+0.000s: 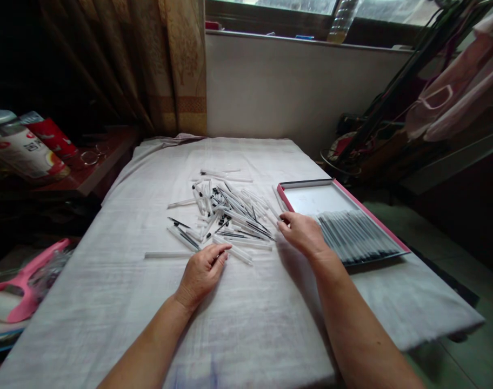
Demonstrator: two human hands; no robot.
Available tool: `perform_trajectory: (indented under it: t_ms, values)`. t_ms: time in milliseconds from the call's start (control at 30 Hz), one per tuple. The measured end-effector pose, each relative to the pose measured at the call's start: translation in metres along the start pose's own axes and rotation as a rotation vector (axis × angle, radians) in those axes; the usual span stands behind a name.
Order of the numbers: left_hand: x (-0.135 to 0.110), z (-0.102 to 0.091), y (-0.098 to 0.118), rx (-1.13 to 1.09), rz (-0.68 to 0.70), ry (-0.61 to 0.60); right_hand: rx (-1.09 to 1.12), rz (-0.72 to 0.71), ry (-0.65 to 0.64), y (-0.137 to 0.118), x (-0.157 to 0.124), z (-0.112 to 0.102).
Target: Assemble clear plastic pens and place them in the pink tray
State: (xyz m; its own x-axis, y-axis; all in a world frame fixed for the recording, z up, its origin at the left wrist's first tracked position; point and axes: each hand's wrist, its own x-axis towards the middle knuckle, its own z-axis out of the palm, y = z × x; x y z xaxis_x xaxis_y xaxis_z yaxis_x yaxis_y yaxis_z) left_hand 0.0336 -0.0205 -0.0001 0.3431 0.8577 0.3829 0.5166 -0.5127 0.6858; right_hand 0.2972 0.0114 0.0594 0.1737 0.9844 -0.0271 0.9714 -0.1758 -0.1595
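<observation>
A loose pile of pen parts (230, 213) lies in the middle of the cloth: clear barrels, thin dark refills and small black caps. My left hand (204, 270) rests at the near edge of the pile, fingers curled and closed; what is in them, if anything, is too small to make out. One clear barrel (165, 255) lies flat just left of it. At the pile's right side, my right hand (301, 232) has its thumb and fingers pinched together by some barrels; its grip is hidden. Beside that hand, a pink-edged box (307, 197) holds a row of pens (355, 237).
A white cloth (108, 302) covers the table. On the left are a pink-handled tool (27, 281), a large jar (23, 148) and glasses (90, 156) on a side table. A curtain (181, 65) and window sill stand behind; a dark frame with hanging cloth (453, 102) is right.
</observation>
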Motion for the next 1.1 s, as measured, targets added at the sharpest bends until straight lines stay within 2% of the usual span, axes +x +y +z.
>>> perform_trajectory:
  t_ms: [100, 200, 267, 433, 533, 600, 667, 767, 833, 933, 1100]
  values:
    - [0.0, -0.001, 0.003, 0.056, 0.081, 0.067, 0.122, -0.167, 0.032, -0.008, -0.015, -0.001]
    - [0.0, -0.005, 0.006, 0.164, 0.166, 0.194, 0.231, -0.397, -0.035, -0.025, -0.028, 0.0]
    - [0.001, -0.007, 0.006, 0.25, 0.199, 0.237, 0.244, -0.518, -0.067, -0.038, -0.033, 0.001]
    - [0.002, -0.012, 0.0, 0.454, 0.166, 0.218, 0.194, -0.66, -0.092, -0.055, -0.029, 0.002]
    - [0.002, -0.014, -0.002, 0.491, 0.142, 0.167, 0.263, -0.712, -0.104, -0.058, -0.017, -0.001]
    - [0.002, -0.014, -0.003, 0.484, 0.128, 0.154, 0.364, -0.683, -0.085, -0.056, -0.003, -0.003]
    - [0.002, -0.014, -0.005, 0.468, 0.114, 0.157, 0.405, -0.555, -0.047, -0.052, 0.015, -0.004]
    - [0.002, -0.012, -0.007, 0.444, 0.103, 0.17, 0.246, -0.253, -0.005, -0.046, 0.043, 0.0]
    - [0.002, -0.011, -0.008, 0.429, 0.098, 0.176, 0.122, -0.114, -0.02, -0.043, 0.056, 0.006]
    - [0.002, -0.01, -0.009, 0.405, 0.099, 0.187, 0.042, -0.039, -0.054, -0.042, 0.065, 0.014]
    - [0.001, -0.009, -0.01, 0.378, 0.106, 0.228, 0.026, -0.022, -0.083, -0.048, 0.066, 0.015]
